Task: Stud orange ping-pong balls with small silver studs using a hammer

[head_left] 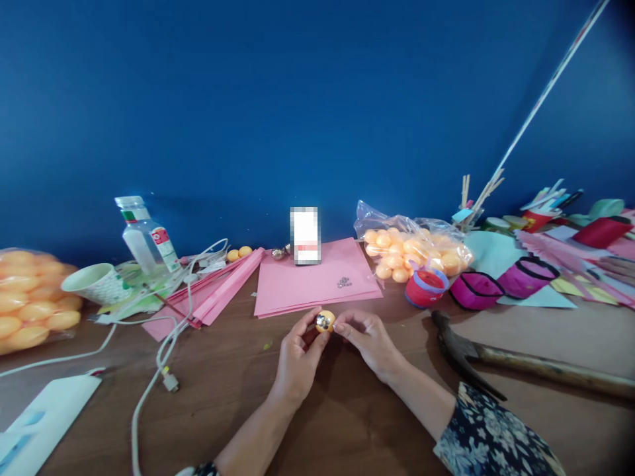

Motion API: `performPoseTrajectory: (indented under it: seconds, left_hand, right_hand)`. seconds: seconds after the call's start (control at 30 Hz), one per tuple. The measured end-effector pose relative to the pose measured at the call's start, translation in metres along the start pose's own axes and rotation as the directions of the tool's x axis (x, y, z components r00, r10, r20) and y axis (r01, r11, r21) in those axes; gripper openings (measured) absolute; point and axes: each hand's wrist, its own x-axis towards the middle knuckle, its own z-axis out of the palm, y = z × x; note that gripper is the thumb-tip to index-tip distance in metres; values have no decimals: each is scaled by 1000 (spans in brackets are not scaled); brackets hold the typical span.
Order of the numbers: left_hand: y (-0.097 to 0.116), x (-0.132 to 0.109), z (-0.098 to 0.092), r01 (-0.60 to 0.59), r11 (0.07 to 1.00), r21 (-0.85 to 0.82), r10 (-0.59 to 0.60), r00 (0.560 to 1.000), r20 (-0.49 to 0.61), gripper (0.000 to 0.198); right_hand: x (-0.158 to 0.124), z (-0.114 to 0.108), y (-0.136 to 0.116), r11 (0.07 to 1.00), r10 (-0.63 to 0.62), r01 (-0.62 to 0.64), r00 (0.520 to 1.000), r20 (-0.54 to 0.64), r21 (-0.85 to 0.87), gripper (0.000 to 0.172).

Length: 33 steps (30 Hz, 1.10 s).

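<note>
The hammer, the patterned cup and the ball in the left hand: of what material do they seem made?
Hammer: dark, mostly dull head, likely iron or steel; brown, streaked handle, apparently worn wood.
Cup: probably paper, rather matte, judging by its thin rim and printed pattern.
Ball: smooth orange surface, probably plastic; its silvery pieces gleam like metal, though coated plastic is possible.
</note>
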Motion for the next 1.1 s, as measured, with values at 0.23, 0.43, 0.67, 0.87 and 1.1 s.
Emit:
performPoseTrajectory:
  seconds: [0.23,0.43,0.67,0.87,1.1]
  left_hand:
    - [0,0,0,4,1000,-9,-4,1000,-2,46]
    - [-1,1,0,3,1000,-4,-3,1000,7,46]
    - [3,0,1,-6,999,39,6,1000,-14,44]
    - [2,1,0,-5,999,39,5,1000,6,45]
    - [1,1,0,-11,998,59,9,1000,21,45]
  right_hand:
    - [1,0,4,1000,-10,10,1000,26,6,29]
    - [2,0,4,1000,-7,7,1000,27,20,24]
    - [1,-1,5,1000,-10,10,999,38,10,26]
    - [1,-1,4,1000,-14,14,999,40,-5,24]
    - [1,-1,5,1000,-2,2,999,42,-14,22]
